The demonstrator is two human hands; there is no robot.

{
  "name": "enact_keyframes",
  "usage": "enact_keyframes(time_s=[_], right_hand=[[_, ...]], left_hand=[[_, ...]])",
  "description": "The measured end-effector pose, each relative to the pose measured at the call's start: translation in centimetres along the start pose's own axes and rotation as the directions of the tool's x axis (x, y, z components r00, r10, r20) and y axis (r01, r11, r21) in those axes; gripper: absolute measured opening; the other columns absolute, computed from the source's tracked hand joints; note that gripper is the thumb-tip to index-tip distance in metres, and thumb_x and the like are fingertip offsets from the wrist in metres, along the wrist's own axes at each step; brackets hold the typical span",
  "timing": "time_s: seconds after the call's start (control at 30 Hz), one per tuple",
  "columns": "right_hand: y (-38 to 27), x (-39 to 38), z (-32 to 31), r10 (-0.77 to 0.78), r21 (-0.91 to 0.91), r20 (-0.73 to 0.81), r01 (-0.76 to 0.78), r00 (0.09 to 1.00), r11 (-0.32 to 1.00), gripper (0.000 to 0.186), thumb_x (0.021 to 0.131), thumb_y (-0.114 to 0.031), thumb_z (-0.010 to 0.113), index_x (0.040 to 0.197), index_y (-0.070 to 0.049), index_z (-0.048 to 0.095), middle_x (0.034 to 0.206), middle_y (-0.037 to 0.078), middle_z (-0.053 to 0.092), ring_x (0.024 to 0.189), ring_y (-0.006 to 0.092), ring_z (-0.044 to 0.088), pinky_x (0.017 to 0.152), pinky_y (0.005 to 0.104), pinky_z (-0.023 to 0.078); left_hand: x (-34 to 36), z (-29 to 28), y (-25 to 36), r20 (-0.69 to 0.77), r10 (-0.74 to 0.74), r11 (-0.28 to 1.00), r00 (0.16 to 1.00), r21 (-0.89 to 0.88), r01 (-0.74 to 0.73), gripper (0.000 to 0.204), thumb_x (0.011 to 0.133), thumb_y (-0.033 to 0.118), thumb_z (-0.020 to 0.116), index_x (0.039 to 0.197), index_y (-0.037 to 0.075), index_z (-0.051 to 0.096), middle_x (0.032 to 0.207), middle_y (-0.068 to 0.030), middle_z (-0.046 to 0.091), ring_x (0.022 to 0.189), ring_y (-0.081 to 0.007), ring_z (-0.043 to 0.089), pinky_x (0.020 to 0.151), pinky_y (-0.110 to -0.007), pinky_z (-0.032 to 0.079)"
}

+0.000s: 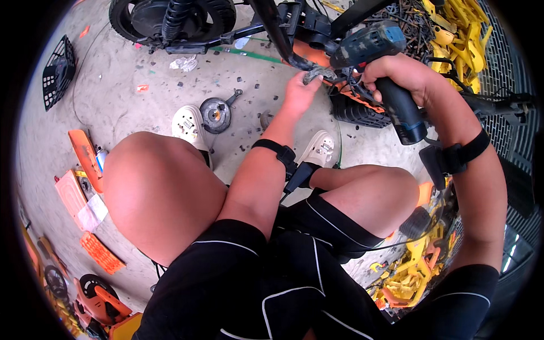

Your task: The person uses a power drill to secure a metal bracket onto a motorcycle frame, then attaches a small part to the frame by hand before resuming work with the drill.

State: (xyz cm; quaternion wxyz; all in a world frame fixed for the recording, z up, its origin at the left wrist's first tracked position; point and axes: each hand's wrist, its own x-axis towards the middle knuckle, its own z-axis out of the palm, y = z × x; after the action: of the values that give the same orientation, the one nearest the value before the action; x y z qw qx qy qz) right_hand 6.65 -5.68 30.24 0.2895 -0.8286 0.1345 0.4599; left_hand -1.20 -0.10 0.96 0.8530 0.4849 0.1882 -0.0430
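Observation:
My right hand [405,76] is wrapped round the grip of a dark blue and black cordless drill [368,45]. The drill's body points left, toward the black tube frame [275,34] of a two-wheeled vehicle, and its thick black base hangs down below my fingers. My left hand [300,93] pinches a grey, crumpled-looking piece [319,73] at the lower end of a frame tube; what kind of part it is cannot be made out. Dark cables and an orange panel [311,55] lie just behind it. Whether the drill's tip touches anything is hidden.
A black wheel [218,17] with a shock absorber stands at the far left. On the floor lie a round metal hub plate [215,115], a black basket [59,73] and orange panels [88,153]. Bolts [405,17] and yellow plastic parts [467,39] are heaped at the far right.

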Motion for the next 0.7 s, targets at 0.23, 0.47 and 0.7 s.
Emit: enact_keyframes(time_s=[0.23,0.47,0.7], right_hand=[[-0.86,-0.2,0.39,0.002,-0.014,-0.02,-0.002,1.0,1.0,0.009,0.074,-0.011,0.066,0.075,-0.003,0.063,0.067,0.008,0.063,0.055,0.0166,0.062,0.05,0.0319,0.053],[-0.99,0.18,0.18,0.047,-0.017,-0.023,-0.047,0.999,0.999,0.015,0.077,-0.012,0.065,0.086,0.0,0.065,0.069,0.006,0.063,0.054,0.0141,0.06,0.05,0.0291,0.051],[-0.9,0.26,0.33,0.025,-0.031,-0.017,-0.025,1.0,0.999,0.009,0.075,-0.012,0.067,0.076,-0.004,0.062,0.068,0.006,0.062,0.054,0.0155,0.062,0.049,0.0329,0.053]], left_hand=[[-0.11,0.17,-0.06,-0.011,0.006,0.999,1.0,-0.048,-0.007,0.034,0.094,0.025,0.074,0.115,0.0,0.066,0.08,0.0059,0.058,0.066,-0.0036,0.044,0.058,-0.023,0.039],[-0.04,0.0,-0.21,0.014,-0.01,0.999,1.0,-0.048,0.01,0.029,0.095,0.023,0.073,0.113,0.002,0.066,0.075,0.0065,0.056,0.061,-0.003,0.043,0.054,-0.023,0.036],[-0.1,0.16,-0.13,0.011,0.009,0.999,1.0,-0.045,-0.008,0.029,0.095,0.023,0.073,0.113,0.002,0.065,0.074,0.0073,0.055,0.06,-0.0028,0.042,0.053,-0.023,0.035]])
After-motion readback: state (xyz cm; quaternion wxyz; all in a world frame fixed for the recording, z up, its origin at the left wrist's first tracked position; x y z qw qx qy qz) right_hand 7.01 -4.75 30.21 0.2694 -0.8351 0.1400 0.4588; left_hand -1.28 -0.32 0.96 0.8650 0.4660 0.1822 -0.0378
